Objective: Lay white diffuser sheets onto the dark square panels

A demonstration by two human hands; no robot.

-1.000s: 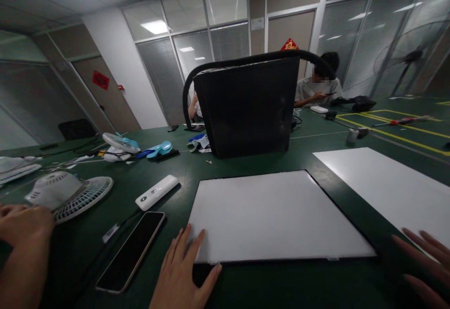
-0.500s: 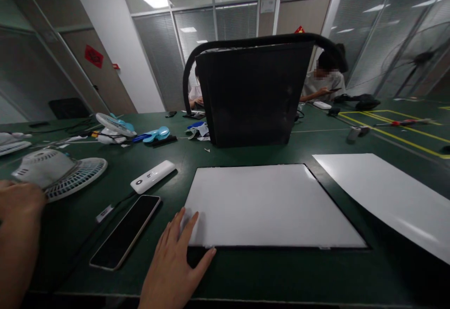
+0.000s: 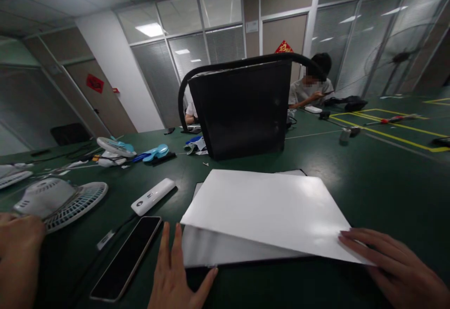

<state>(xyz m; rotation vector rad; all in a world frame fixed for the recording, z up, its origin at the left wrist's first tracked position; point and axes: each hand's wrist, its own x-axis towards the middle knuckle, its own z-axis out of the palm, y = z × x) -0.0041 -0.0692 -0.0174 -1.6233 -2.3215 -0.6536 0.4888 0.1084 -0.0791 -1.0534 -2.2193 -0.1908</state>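
My left hand (image 3: 174, 276) lies flat and open on the green table (image 3: 386, 173), fingertips at the near left corner of a white flat panel (image 3: 211, 250). A large white sheet (image 3: 267, 210) lies askew over that panel, its near left edge raised off it. My right hand (image 3: 393, 264) rests with stretched fingers on the sheet's near right corner.
Another person's hand (image 3: 17, 252) sits at the far left by a white fan (image 3: 59, 196). A dark phone (image 3: 126, 257) and a white power bank (image 3: 153, 196) lie left of the panel. A black box (image 3: 242, 109) stands behind it. A seated person (image 3: 311, 88) is at the back.
The white sheet that lay on the table to the right has come over onto the panel. My right hand has come back into view on its corner. My left hand has stayed put.
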